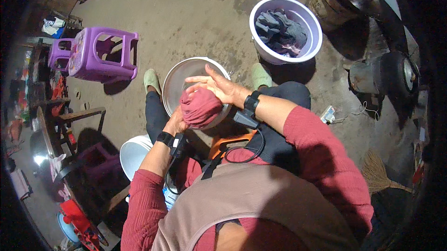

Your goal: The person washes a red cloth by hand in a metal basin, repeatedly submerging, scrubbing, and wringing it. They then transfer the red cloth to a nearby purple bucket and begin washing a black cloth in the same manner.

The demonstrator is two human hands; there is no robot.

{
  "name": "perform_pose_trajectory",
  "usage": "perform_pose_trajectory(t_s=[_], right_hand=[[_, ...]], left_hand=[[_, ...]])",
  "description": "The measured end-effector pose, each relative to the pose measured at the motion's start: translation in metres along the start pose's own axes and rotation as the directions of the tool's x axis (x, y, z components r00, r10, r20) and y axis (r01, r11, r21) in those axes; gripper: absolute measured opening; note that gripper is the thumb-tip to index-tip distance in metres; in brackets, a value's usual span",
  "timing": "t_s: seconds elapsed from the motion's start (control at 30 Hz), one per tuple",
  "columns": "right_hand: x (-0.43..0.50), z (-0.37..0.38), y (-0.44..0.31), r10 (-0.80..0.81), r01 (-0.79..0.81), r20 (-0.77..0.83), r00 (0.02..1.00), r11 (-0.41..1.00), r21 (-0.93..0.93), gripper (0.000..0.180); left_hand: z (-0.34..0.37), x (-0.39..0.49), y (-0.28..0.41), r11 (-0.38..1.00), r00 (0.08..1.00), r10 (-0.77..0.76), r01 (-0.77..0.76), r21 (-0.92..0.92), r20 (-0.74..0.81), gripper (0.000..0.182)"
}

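Observation:
A bunched red cloth (200, 107) sits over the near part of a round, pale-rimmed basin (168, 73) between the feet. My left hand (177, 121) holds the cloth from its left side; the bundle hides most of the fingers. Beside the bundle's upper right edge is my right hand (218, 85), its fingers spread over the basin. The fingertips come close to the cloth, and whether they touch it cannot be told. Farther forward on the right stands a white-rimmed bucket (256, 46) with dark, wet-looking clothes (281, 29) in it.
Purple plastic stools (99, 55) are at the left. Near my left leg stands a white bucket (131, 156), and an orange stool (223, 142) shows below me. To the right are a power strip (327, 114) with a cord, a cylindrical metal stove (366, 73) and a straw broom (377, 174).

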State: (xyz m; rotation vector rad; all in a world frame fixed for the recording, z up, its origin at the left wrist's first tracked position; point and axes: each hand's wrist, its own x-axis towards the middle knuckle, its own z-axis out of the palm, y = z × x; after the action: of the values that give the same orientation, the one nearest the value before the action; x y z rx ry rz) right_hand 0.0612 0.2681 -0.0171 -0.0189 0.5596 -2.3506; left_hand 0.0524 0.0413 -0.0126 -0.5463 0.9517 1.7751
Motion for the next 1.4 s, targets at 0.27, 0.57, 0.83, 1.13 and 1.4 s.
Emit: perform_pose_trajectory(t_s=[0.27, 0.57, 0.83, 1.13, 1.4], right_hand=[[0.010, -0.020, 0.059, 0.085, -0.136, -0.173, 0.981, 0.941, -0.310, 0.043], [-0.022, 0.038, 0.011, 0.362, -0.340, -0.288, 0.887, 0.932, 0.126, 0.042], [-0.024, 0.074, -0.008, 0.333, -0.305, -0.268, 0.904, 0.942, 0.142, 0.047], [-0.009, 0.047, -0.005, 0.252, -0.191, -0.277, 0.927, 0.955, 0.229, 0.041], [-0.003, 0.045, -0.002, 0.166, -0.136, -0.120, 0.979, 0.965, 0.225, 0.036]], left_hand=[[0.031, 0.014, -0.017, 0.908, 0.964, 0.264, -0.233, 0.349, -0.044, 0.044], [-0.022, 0.018, 0.026, 0.557, 0.859, 0.511, -0.338, 0.759, 0.008, 0.070], [-0.028, 0.071, 0.029, 0.972, 0.902, 0.066, -0.154, 0.176, 0.427, 0.083], [-0.042, 0.037, 0.012, 0.956, 0.945, 0.243, -0.196, -0.216, 0.217, 0.068], [-0.046, 0.020, 0.019, 0.886, 0.937, 0.198, -0.296, 0.356, 0.287, 0.067]])
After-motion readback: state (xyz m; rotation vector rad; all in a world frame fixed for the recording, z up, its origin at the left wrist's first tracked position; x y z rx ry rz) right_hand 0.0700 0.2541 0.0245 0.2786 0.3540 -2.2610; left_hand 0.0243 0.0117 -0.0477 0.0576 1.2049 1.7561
